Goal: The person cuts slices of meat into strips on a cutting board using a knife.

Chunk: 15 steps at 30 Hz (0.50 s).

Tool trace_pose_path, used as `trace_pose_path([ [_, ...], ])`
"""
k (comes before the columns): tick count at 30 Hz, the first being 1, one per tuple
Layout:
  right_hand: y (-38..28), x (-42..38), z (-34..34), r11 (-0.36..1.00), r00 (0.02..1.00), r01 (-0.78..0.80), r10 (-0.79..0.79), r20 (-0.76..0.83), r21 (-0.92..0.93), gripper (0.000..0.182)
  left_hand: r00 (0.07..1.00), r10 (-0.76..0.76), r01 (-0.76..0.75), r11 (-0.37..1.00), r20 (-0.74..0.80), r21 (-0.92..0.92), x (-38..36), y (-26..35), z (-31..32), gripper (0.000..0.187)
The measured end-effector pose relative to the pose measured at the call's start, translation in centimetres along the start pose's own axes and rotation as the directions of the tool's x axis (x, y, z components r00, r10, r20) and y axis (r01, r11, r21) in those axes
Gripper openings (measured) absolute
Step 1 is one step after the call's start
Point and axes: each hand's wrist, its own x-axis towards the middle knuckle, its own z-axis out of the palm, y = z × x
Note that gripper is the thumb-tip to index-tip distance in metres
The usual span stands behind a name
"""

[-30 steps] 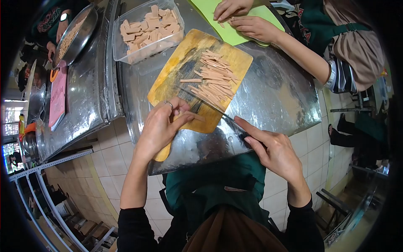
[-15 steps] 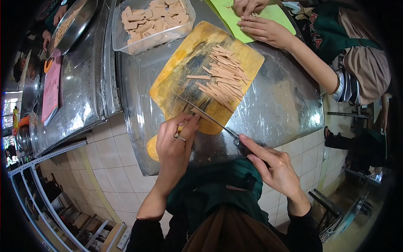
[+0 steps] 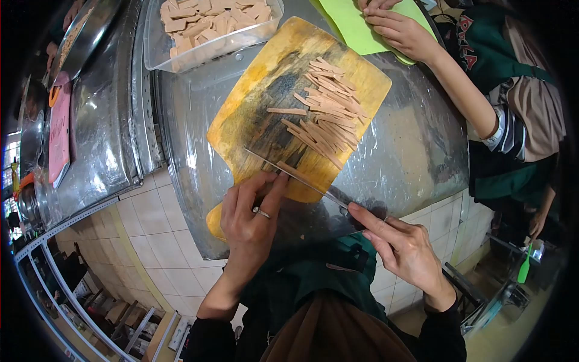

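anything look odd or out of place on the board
One strip lies askew at the left of the pile, where most others slant. The board also looks stained or worn: blackish patches mark its yellow surface.

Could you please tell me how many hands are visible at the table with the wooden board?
4: left hand at the wooden board, right hand holding the knife, co-worker's two hands over the green mat, one partly cropped.
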Motion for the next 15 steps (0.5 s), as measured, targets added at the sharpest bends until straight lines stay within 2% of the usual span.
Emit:
trace_pose_path([
  [2,0.61,-0.15,0.38,0.999,0.999,0.034,-0.034,-0.01,-0.015,0.065,1.0,-0.007,0.007,1.0,0.009,0.002,-0.01,0.06,-0.01,0.041],
  [15,0.48,-0.46,0.04,0.997,0.997,0.031,-0.025,0.077,-0.067,0.08,1.0,0.003,-0.003,1.0,-0.01,0.016,0.22,-0.01,-0.05,0.039],
])
